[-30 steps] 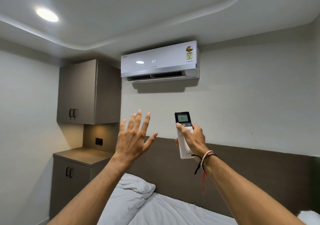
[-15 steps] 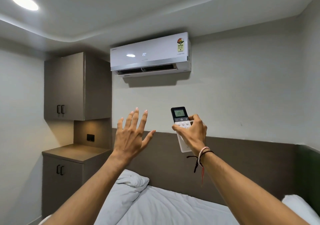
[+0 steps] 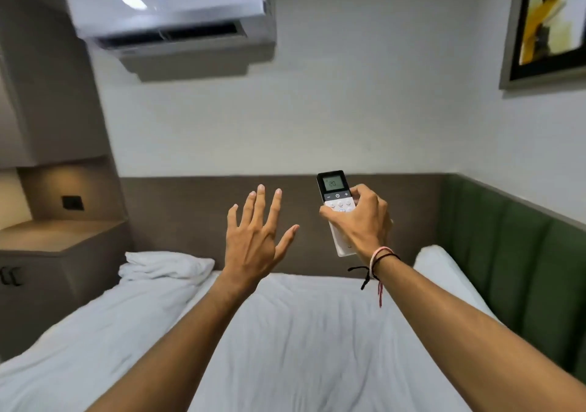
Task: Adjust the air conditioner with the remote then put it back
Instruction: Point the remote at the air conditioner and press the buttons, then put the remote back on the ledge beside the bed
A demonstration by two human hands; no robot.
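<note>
Head view: remote (image 3: pixel 333 193) upright within right hand (image 3: pixel 361 221) grasp.

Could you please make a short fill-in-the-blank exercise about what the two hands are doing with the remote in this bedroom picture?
1. The remote is held in the ______ hand.
2. The screen of the remote shows the number ______.
3. The left hand is ______, with its fingers spread and nothing in it.
4. The air conditioner hangs on the wall above the ______.

Missing words: right; 20; open; bed
</note>
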